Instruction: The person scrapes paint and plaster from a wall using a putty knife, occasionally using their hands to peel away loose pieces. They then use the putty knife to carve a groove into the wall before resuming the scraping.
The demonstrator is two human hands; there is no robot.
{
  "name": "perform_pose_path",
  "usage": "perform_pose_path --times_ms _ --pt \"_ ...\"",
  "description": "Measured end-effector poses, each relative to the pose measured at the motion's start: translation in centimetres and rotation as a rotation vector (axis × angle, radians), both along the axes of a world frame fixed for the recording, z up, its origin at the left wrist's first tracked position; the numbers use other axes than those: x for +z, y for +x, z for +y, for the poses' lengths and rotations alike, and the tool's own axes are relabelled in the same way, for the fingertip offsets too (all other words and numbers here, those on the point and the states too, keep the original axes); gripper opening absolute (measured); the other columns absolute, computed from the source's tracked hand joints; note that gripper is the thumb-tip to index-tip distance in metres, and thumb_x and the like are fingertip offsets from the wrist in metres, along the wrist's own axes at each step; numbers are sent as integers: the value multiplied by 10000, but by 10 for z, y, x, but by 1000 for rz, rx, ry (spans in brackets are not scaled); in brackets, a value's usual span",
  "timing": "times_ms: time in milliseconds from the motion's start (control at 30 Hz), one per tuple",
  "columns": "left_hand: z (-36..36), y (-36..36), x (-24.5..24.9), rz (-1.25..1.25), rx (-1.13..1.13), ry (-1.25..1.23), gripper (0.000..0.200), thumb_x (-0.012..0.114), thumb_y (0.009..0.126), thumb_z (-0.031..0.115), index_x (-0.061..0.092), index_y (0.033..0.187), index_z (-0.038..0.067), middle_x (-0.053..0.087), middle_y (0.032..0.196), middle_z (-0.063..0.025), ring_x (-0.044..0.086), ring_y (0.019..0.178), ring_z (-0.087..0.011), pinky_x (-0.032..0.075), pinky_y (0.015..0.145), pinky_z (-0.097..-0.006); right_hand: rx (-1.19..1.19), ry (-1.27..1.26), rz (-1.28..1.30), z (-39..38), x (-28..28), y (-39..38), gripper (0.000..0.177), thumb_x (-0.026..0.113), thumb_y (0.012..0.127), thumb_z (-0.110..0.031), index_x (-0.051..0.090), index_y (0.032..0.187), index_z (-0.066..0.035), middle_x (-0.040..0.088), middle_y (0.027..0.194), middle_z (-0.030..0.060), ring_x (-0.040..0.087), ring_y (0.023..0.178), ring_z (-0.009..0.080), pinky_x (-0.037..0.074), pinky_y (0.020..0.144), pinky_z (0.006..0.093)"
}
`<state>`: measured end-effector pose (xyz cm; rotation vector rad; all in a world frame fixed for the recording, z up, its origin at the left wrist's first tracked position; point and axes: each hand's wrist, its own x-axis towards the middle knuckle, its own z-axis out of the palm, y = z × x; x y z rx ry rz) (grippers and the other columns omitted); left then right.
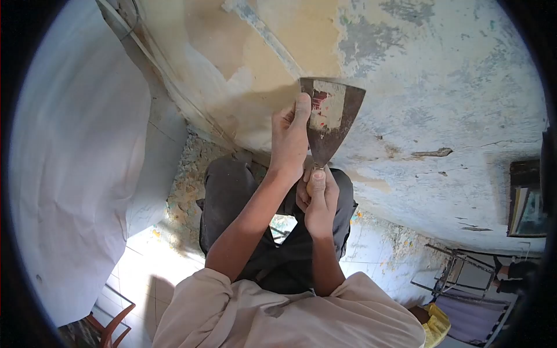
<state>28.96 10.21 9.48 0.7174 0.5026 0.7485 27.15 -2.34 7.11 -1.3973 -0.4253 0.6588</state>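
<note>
A broad putty knife (pixel 333 113) with a worn, stained steel blade is held up in front of the wall, its wide edge away from me. My right hand (pixel 319 203) is closed around its handle, thumb lying along the top near the blade's neck. At the blade's left side is my left hand (pixel 290 139), its thumb against the blade edge and its other fingers curled, partly hidden. A pale residue and a red mark show on the blade's face. Behind it, the wall (pixel 429 87) has patchy, scraped paint in white, grey and tan.
Cables (pixel 168 75) run along the wall's left corner. A white sheet (pixel 75 145) hangs at the left, above a reddish-brown chair (pixel 110 325). Paint flakes (pixel 188 180) litter the floor near my knees. To the right are a framed opening (pixel 528 200) and a metal-framed chair (pixel 464 284).
</note>
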Motion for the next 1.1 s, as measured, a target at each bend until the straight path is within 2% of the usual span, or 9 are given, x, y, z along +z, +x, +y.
perform_pose_path --times_ms 200,300,333,600,700,733,800,900,1100 --pt "18 -12 6 28 -15 19 428 529 1039 399 692 872 40 641 779 33 547 676 -31 447 598 -235 45 -63 -88 7 5 7 413 428 1066 -415 507 900 -45 394 634 -55 322 526 20 266 458 212" --pt "0 1 -1 54 20 -45 355 550 1023 419 654 865 118 575 703 74 472 539 -13 357 451 -227 52 -7 15 8 6 4 422 429 1064 -425 512 897 -47 396 605 -46 330 508 26 263 447 209" --pt "3 -4 -9 94 -41 23 426 527 1038 413 693 897 47 655 801 27 568 661 -40 446 553 -239 45 -18 -4 7 4 6 422 429 1064 -426 514 898 -47 395 599 -46 331 503 26 262 445 209" --pt "25 -17 5 82 -37 -66 360 606 991 409 670 938 59 620 750 37 514 589 -56 410 525 -249 73 3 -50 22 7 5 391 439 1062 -439 517 915 -85 393 619 -48 345 507 39 268 449 221" --pt "53 -26 -14 249 94 376 259 639 984 289 612 1094 57 610 909 1 540 726 -60 451 599 -240 -6 -28 -40 19 9 5 383 457 1058 -436 515 918 -84 397 639 -50 332 515 37 258 452 216" --pt "67 -26 -12 335 483 735 270 694 941 207 600 1120 28 604 977 -25 560 838 -93 497 702 -273 -14 -19 -67 14 11 10 381 462 1056 -435 514 918 -84 401 643 -50 332 517 36 259 452 216" --pt "90 -34 26 202 778 740 292 717 915 165 591 1135 19 598 1040 -55 580 905 -128 510 742 -278 -12 -23 -98 1 16 18 400 469 1046 -462 511 922 -84 415 656 -37 343 521 38 266 450 215" --pt "132 -30 46 192 902 1208 266 723 900 116 597 1112 18 614 990 -57 601 888 -135 514 771 -283 -23 9 -147 -22 9 20 425 460 1036 -499 505 950 -85 423 660 -21 351 513 43 267 445 214" --pt "146 -21 61 113 808 1049 157 752 833 66 623 902 10 646 855 -97 627 718 -193 508 673 -325 136 43 38 -84 -8 -7 437 440 1041 -484 489 1003 -51 531 761 57 535 619 137 446 559 261"
